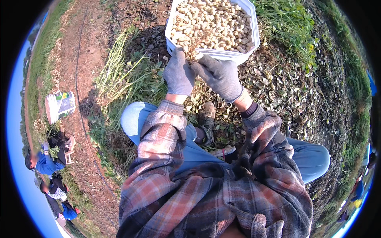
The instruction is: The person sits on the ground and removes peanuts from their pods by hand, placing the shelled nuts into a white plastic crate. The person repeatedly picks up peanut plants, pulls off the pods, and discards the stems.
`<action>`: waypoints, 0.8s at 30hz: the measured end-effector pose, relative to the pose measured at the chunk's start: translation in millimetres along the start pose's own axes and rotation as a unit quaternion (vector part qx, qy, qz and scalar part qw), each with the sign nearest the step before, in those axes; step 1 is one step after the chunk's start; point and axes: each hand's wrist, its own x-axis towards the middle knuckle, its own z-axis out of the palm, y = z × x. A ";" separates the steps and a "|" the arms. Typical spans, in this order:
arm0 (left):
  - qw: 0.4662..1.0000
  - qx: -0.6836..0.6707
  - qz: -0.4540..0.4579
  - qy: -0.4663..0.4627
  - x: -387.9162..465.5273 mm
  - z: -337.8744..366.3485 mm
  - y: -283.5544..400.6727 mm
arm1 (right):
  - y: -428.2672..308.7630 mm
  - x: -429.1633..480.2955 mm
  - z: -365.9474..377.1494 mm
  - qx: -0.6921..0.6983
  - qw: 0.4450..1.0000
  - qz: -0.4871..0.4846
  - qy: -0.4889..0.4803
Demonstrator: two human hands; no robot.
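Both my hands wear grey knit gloves and meet at the near rim of a white plastic tub (250,53). Unshelled peanuts (214,25) fill the tub. My left hand (179,73) grips a dry, brownish tuft of peanut plant roots (193,49), which sticks up over the rim. My right hand (220,76) is at the same tuft from the other side, thumb and fingers pinched at its base. A few pale pods seem to show between the hands; the fingertips partly hide them.
Pulled green plants with pale stems (114,71) lie to the left, more greenery (285,26) at the upper right. A dark hose (78,65) runs along the soil. Farther left are a white bucket (61,106) and a seated person in blue (49,163) holding a plant.
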 end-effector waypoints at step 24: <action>0.998 -0.005 0.035 0.058 -3.0 5.1 17.0 | 5.4 -8.0 10.7 0.021 0.986 -0.021 0.166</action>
